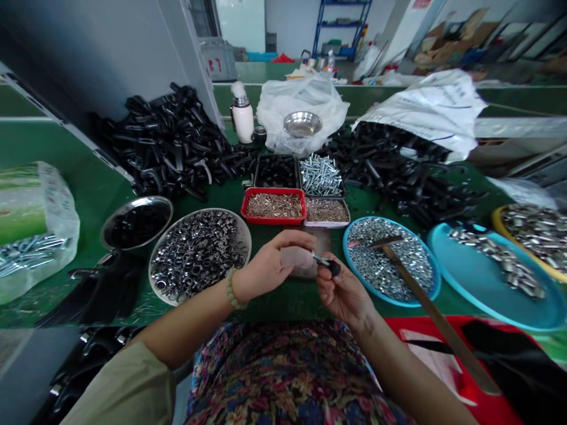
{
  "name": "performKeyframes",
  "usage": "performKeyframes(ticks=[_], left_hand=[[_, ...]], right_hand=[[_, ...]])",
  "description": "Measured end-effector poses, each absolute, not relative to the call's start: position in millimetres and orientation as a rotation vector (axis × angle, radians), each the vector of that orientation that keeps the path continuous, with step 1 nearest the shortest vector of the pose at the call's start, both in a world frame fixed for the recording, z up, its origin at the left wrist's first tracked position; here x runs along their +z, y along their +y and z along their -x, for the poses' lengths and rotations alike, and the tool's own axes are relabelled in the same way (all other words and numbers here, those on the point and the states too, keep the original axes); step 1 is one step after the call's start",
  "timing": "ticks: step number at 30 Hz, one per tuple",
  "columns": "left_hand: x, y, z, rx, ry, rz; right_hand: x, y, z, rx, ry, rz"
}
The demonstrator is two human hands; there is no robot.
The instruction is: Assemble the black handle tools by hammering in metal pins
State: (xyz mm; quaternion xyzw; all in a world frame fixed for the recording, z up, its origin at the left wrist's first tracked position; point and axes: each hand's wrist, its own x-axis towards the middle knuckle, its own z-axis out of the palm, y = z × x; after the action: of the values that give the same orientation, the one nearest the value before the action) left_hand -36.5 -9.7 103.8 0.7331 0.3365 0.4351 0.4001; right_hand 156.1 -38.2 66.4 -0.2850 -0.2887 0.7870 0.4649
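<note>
Black and silver, a small knob-like part with a bright metal shank (333, 267) sits right between the two hands, above the bench. Its dark end is pinched in the fingertips of the right hand (343, 289). Over on the other side, the left hand (266, 265) brings a pale-covered finger to the silver end; how firmly it grips, I cannot tell. Good practice here: steady the dark end, line the fingertips up with the shank, and work gently so nothing slips. Just beyond the grip lies a grey flat metal plate (325, 238), then a red rectangular plastic tray (270, 221) of coppery pins. To the grip's right, a wooden-handled hammer (436, 315) crosses a blue round plastic tray (401, 304); best keep elbows clear of that handle.
</note>
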Motion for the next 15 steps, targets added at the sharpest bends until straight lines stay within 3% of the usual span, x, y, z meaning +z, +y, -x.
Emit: performKeyframes(ticks=[4, 8, 12, 15], left_hand=[[93, -2, 31, 1.002, 0.980, -1.694], [104, -2, 31, 0.958, 0.733, -1.371], [115, -8, 34, 1.005, 0.741, -1.423], [117, -7, 40, 0.814, 0.714, -1.529]], right_hand=[[61, -35, -162, 1.848, -0.768, 0.812], [47, -35, -167, 1.828, -0.847, 0.854], [35, -37, -171, 1.760, -0.870, 0.874], [28, -35, -175, 1.738, -0.943, 0.937]])
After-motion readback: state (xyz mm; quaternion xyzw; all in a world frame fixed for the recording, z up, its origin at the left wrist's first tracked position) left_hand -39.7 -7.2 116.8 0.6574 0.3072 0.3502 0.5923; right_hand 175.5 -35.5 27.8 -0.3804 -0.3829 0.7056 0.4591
